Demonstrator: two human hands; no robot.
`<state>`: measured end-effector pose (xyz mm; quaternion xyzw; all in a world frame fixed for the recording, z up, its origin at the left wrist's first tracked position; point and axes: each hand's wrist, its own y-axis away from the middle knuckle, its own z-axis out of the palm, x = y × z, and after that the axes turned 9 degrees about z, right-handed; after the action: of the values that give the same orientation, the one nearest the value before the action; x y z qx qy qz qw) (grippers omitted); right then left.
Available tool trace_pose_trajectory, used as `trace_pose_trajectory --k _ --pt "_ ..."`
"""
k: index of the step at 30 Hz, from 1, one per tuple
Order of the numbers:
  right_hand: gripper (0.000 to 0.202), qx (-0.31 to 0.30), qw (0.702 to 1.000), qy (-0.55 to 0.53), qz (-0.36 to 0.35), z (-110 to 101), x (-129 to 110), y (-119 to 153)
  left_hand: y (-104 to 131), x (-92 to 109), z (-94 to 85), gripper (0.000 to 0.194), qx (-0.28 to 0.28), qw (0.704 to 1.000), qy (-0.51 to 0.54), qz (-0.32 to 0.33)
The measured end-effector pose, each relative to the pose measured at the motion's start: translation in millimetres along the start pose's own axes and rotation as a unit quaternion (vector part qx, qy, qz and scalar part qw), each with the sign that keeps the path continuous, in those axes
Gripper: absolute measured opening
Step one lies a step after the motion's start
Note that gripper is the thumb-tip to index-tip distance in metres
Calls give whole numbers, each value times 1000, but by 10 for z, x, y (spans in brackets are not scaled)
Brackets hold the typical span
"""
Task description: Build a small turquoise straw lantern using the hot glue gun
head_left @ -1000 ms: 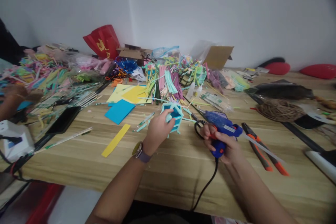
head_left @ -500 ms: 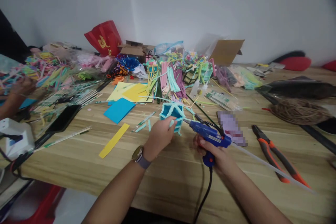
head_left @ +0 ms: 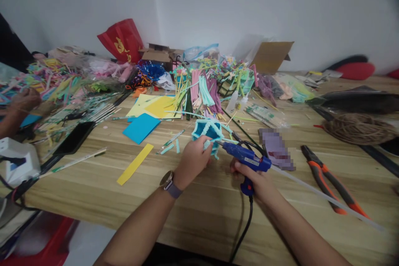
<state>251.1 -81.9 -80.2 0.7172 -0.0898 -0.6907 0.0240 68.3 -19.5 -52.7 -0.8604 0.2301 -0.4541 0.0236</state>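
Just past L hand (head_left: 193, 160), teal box (head_left: 208, 128); L pinching pale-teal pc (head_left: 206, 144). R hand (head_left: 251, 174) clasping glue gun (head_left: 247, 156).

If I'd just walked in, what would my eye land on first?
Probably the blue glue gun in the right hand, its nozzle close to a small turquoise piece pinched in the left hand, by a turquoise box. Next, the bright red bag at the back left, then the orange-handled pliers lying on the right.
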Motion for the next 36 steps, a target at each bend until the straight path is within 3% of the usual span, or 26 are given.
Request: trace_pose_trajectory --k 36 --pt "25 33 999 -31 16 78 -22 18 21 93 -4 36 4 1000 9 -6"
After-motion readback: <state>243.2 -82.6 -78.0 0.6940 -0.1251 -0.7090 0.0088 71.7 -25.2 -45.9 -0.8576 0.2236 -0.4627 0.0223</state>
